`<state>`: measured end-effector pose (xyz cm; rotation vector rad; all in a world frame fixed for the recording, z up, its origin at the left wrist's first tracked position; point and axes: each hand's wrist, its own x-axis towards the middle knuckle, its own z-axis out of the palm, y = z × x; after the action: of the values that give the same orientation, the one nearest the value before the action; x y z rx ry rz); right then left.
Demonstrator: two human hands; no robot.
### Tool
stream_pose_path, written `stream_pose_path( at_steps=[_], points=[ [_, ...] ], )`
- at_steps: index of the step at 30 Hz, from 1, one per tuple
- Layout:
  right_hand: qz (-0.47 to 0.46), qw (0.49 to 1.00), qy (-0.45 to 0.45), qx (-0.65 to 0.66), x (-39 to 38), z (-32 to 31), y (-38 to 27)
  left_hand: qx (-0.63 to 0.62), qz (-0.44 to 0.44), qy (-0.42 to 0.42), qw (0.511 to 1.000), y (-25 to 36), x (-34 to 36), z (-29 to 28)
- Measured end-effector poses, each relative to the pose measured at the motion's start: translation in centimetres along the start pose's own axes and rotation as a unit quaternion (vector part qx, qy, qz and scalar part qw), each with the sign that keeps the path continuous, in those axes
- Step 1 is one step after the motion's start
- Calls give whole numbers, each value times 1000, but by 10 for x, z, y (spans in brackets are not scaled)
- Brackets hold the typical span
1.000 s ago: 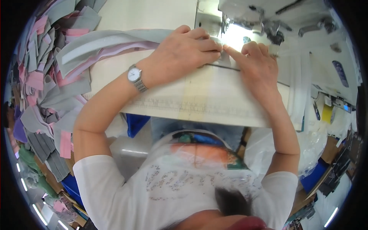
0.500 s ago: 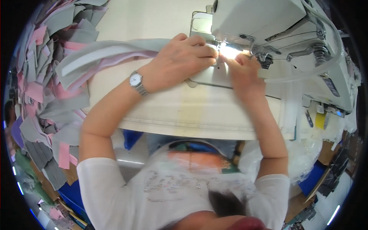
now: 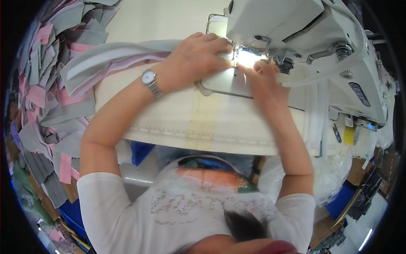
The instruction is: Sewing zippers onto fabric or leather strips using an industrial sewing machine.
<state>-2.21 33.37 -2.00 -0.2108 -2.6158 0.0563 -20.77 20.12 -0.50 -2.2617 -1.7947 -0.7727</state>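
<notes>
Two hands work at the needle area of a white sewing machine (image 3: 296, 46). The left hand (image 3: 192, 59) lies palm-down, fingers together and extended flat, on a long grey and pink fabric strip (image 3: 114, 61) so that the cloth stays smooth as it meets the lit metal plate (image 3: 228, 80); it grips nothing but presses the strip against the surface (image 3: 169, 110). The right hand (image 3: 262, 82) rests just beside the bright lamp spot, fingertips pinched narrow at the fabric end under the presser foot, apparently steering the edge; whether it actually clasps the cloth cannot be told. The strip trails leftward across the cream surface, its far end draped toward a heap of cut grey and pink pieces (image 3: 38, 97) stacked within reach. A wristwatch (image 3: 150, 80) sits on the left wrist.
</notes>
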Motion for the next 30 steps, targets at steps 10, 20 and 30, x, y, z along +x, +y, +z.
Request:
stream_pose_path(
  at_steps=[10, 20, 30],
  points=[
    [74, 997, -31, -23, 0, -6, 13, 14, -29, -11, 999, -8, 7, 10],
    [36, 999, 15, -29, -6, 2, 26, 14, -49, -6, 999, -7, 2, 9],
    [106, 994, -11, -4, -9, -2, 34, -16, -110, 20, 994, -4, 0, -3]
  ],
)
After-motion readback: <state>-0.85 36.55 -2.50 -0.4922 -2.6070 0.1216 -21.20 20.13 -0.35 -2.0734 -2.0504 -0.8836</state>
